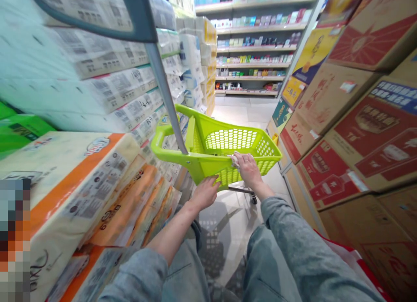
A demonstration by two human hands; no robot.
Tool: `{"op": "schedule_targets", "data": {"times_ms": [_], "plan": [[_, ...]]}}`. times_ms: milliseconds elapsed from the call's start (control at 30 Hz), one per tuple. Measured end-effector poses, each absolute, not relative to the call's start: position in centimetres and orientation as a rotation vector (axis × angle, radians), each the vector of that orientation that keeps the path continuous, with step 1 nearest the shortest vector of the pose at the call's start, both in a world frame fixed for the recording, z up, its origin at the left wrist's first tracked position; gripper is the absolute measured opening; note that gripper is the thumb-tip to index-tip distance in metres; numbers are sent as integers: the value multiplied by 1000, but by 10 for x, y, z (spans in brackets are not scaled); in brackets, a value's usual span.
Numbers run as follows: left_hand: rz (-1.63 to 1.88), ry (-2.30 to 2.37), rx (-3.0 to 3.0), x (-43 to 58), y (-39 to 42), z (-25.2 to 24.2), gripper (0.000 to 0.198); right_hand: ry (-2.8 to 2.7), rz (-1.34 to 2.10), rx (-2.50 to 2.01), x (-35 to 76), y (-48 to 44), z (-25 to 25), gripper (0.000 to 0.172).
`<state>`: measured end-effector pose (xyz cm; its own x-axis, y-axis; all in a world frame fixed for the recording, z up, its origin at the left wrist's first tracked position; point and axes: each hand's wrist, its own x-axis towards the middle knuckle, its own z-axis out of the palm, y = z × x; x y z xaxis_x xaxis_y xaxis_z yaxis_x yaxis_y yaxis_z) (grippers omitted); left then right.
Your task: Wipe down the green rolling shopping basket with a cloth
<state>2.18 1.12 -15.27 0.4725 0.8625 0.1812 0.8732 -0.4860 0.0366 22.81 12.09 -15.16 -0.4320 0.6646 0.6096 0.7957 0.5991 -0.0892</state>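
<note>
A lime-green plastic shopping cart (224, 160) with a perforated basket stands in the aisle. Its grey metal pole (166, 85) rises to a dark grey handle (140, 15) at the upper left. My right hand (249, 167) is closed on a crumpled whitish cloth (235, 160) and rests at the near rim of the basket. Whether the cloth is fabric or paper I cannot tell. Lower and to the left, my left hand (206, 191) lies with stretched fingers against the outer side of the basket and holds nothing that I can see.
Packs of tissue paper (107, 163) are stacked along the left. Printed cardboard boxes (368, 132) form a wall on the right. Beyond the cart, a shelf unit (254, 48) with small goods closes the aisle. A cart wheel (253, 199) touches the tiled floor (224, 221).
</note>
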Motion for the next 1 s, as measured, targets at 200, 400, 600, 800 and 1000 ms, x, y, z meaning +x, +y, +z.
{"op": "schedule_targets", "data": {"times_ms": [200,400,600,800,1000], "plan": [[-695,-1424,-2366,-20,-8,-98,40,-2271,-377,-1296,244,128,-148,36],[-808,-1594,-1886,-55,2,-35,35,-2291,-410,-1450,240,128,-141,39],[-479,-1625,-2001,-65,16,-21,28,-2258,-331,-1324,211,115,-133,42],[-459,-1689,-2004,-54,1,-17,28,-2184,-131,-951,131,79,-101,46],[-460,-1679,-2000,-50,-11,-19,28,-2177,-76,-831,114,59,-87,46]]}}
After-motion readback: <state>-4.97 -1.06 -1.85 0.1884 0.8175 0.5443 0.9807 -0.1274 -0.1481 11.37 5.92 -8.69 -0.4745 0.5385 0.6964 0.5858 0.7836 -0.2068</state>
